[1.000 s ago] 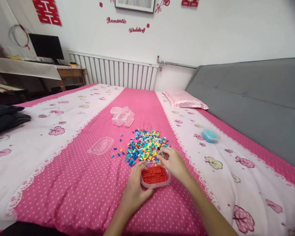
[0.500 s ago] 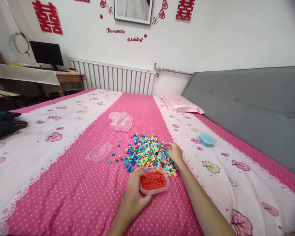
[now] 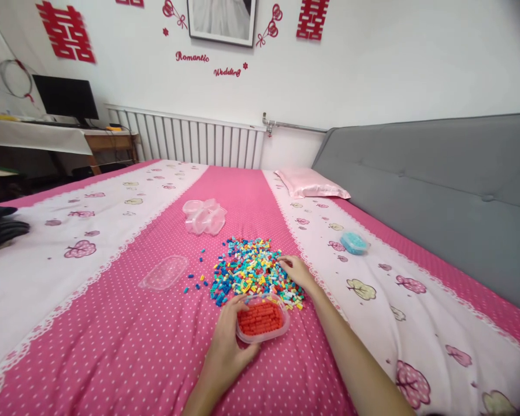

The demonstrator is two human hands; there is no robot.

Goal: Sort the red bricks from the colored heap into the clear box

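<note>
My left hand grips the left side of a clear plastic container, thumb at the near side and fingers over the rim. Inside it lie red toy bricks, packed in rows. Just beyond the container spreads a pile of small mixed-colour toy bricks, in blue, teal, yellow, white and red. At the pile's right edge, my right hand reaches in with fingers stretched and slightly apart. No brick can be made out between them.
A clear lid lies left of the pile, near several loose bricks. Further back sit more clear plastic containers. To the right is a container of light-blue pieces. A pink pillow rests by the grey headboard.
The camera view has turned slightly right, so the scene sits further left. My right hand has edged a little left over the pile. My left hand keeps its grip on the container.
</note>
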